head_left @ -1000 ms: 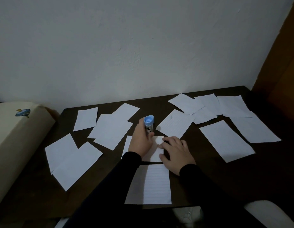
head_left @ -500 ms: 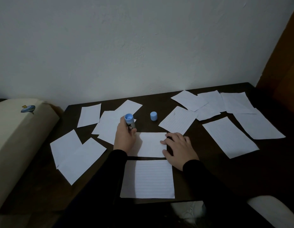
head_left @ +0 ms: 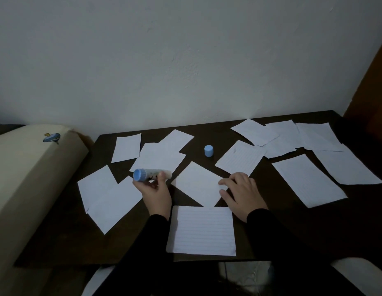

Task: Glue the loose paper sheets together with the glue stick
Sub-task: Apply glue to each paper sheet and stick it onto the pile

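Left hand [head_left: 157, 194]: grips uncapped glue stick [head_left: 151, 174], lying sideways.
Right hand [head_left: 242, 192]: fingers flat on tilted sheet [head_left: 197, 183], mid-table.
Cap [head_left: 208, 151]: upright toward table's far edge.

Dim room, low light. Plain white textured wall [head_left: 185, 60] behind a dark wooden table [head_left: 313, 221]. Cream cushioned furniture [head_left: 25, 178] butts against the table's left side, small blue sticker [head_left: 51, 138] on top. Brown wooden panel [head_left: 373, 86] at far right.

Dark table [head_left: 292, 238] bore what I counted as many scattered sheets [head_left: 307, 180]; blue cap [head_left: 208, 151] stood beyond my right fingers [head_left: 225, 182], lined sheet [head_left: 201, 230] lay nearer than them.
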`<move>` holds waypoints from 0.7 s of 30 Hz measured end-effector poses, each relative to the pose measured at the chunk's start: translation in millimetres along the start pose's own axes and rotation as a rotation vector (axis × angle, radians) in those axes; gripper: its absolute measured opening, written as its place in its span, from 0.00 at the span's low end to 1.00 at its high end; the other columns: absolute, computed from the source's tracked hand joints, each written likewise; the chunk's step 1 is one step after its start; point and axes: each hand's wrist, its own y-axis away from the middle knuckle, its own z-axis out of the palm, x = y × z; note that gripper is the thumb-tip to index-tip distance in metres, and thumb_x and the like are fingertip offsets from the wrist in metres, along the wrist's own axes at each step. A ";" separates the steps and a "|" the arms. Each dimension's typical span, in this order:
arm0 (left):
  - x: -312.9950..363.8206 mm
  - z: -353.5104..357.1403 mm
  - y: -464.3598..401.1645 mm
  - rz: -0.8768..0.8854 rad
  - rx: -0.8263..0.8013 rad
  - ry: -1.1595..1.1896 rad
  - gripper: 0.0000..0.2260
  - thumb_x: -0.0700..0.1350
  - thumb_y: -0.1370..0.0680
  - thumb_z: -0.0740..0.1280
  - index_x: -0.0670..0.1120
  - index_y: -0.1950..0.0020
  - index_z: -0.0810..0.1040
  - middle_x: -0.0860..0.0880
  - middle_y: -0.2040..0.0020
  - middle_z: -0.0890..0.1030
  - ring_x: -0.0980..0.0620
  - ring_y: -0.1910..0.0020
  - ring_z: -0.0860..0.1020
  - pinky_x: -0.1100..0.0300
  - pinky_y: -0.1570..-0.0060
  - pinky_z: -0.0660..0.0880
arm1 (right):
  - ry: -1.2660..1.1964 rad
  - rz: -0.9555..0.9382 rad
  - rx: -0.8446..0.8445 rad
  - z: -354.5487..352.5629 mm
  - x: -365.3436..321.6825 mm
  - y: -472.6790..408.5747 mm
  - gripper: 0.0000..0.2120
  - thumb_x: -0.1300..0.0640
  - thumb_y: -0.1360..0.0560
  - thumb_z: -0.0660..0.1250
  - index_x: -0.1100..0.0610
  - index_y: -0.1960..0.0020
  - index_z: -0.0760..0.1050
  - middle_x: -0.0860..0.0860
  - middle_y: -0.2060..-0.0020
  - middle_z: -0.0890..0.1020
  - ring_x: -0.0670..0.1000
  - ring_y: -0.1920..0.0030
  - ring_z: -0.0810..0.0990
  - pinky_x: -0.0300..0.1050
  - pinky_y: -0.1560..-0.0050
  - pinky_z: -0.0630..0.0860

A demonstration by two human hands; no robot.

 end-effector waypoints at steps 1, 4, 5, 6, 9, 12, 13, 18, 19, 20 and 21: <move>-2.8 -2.0 1.1 0.000 0.000 0.000 0.25 0.44 0.21 0.66 0.48 0.28 0.57 0.46 0.35 0.70 0.52 0.40 0.73 0.59 0.42 0.71 | 0.001 -0.006 0.021 0.1 -0.4 0.8 0.16 0.47 0.20 0.54 0.47 0.36 0.72 0.47 0.46 0.71 0.48 0.39 0.67 0.45 0.37 0.62; -6.9 -6.6 1.3 -0.027 0.025 0.016 0.25 0.45 0.21 0.66 0.48 0.28 0.57 0.50 0.39 0.71 0.54 0.45 0.74 0.60 0.45 0.72 | 0.095 0.017 0.007 0.3 -2.0 0.1 0.19 0.50 0.20 0.55 0.48 0.31 0.69 0.47 0.41 0.70 0.48 0.36 0.65 0.47 0.35 0.60; -6.3 -6.9 1.6 -0.029 0.031 0.023 0.25 0.45 0.21 0.66 0.48 0.28 0.58 0.50 0.40 0.71 0.55 0.47 0.74 0.60 0.45 0.72 | 0.122 0.036 -0.013 0.0 -2.3 -1.0 0.20 0.50 0.21 0.55 0.47 0.30 0.67 0.47 0.39 0.69 0.48 0.34 0.63 0.48 0.33 0.58; -5.6 -6.7 2.3 -0.020 0.028 0.024 0.24 0.45 0.21 0.66 0.48 0.29 0.58 0.51 0.41 0.71 0.56 0.48 0.75 0.61 0.47 0.72 | 0.135 0.054 -0.029 -0.2 -2.3 -2.0 0.20 0.49 0.21 0.55 0.47 0.29 0.67 0.47 0.37 0.68 0.48 0.32 0.61 0.49 0.32 0.57; -5.9 -5.5 6.0 0.026 -0.024 -0.004 0.22 0.44 0.21 0.66 0.47 0.31 0.60 0.50 0.41 0.72 0.54 0.46 0.75 0.64 0.50 0.72 | 0.129 0.113 -0.061 -1.7 -2.9 -3.0 0.19 0.45 0.22 0.56 0.45 0.33 0.69 0.46 0.35 0.66 0.47 0.30 0.58 0.51 0.30 0.54; -9.5 -5.2 8.1 0.043 -0.064 -0.034 0.19 0.44 0.21 0.66 0.49 0.34 0.61 0.51 0.43 0.72 0.59 0.50 0.75 0.70 0.54 0.70 | 0.125 0.139 -0.049 -1.0 -3.2 -2.8 0.15 0.40 0.24 0.58 0.46 0.42 0.72 0.44 0.36 0.68 0.47 0.31 0.60 0.52 0.31 0.55; -9.7 -4.7 8.1 0.038 -0.065 -0.042 0.19 0.44 0.21 0.66 0.49 0.34 0.62 0.52 0.44 0.72 0.60 0.52 0.74 0.71 0.55 0.69 | 0.114 0.129 -0.044 -1.0 -3.3 -3.0 0.15 0.39 0.24 0.58 0.46 0.43 0.72 0.43 0.35 0.68 0.47 0.30 0.60 0.53 0.30 0.55; -8.0 -4.3 8.0 0.037 -0.069 -0.050 0.21 0.44 0.21 0.66 0.47 0.31 0.61 0.51 0.43 0.72 0.58 0.49 0.75 0.67 0.51 0.71 | 0.032 0.042 -0.151 -5.0 -3.9 -3.3 0.17 0.45 0.20 0.55 0.43 0.32 0.68 0.39 0.28 0.64 0.45 0.25 0.52 0.57 0.26 0.46; -7.9 -4.3 8.1 0.034 -0.073 -0.050 0.22 0.44 0.21 0.66 0.46 0.30 0.61 0.51 0.42 0.73 0.56 0.47 0.74 0.64 0.50 0.71 | 0.051 0.040 -0.153 -5.9 -4.4 -2.9 0.19 0.44 0.21 0.55 0.43 0.31 0.68 0.39 0.28 0.64 0.45 0.25 0.52 0.58 0.26 0.45; -8.2 -4.2 8.0 0.032 -0.076 -0.052 0.22 0.45 0.21 0.66 0.46 0.30 0.61 0.50 0.42 0.73 0.55 0.46 0.74 0.63 0.49 0.71 | 0.074 0.034 -0.150 -5.8 -4.9 -2.5 0.20 0.42 0.21 0.54 0.43 0.31 0.68 0.39 0.28 0.64 0.45 0.25 0.52 0.59 0.26 0.45; -8.7 -4.1 8.0 0.032 -0.079 -0.054 0.22 0.45 0.21 0.66 0.46 0.30 0.61 0.50 0.42 0.73 0.55 0.46 0.74 0.64 0.50 0.71 | 0.098 0.023 -0.147 -6.0 -5.7 -1.8 0.22 0.40 0.22 0.52 0.43 0.30 0.68 0.39 0.28 0.65 0.45 0.25 0.53 0.60 0.27 0.44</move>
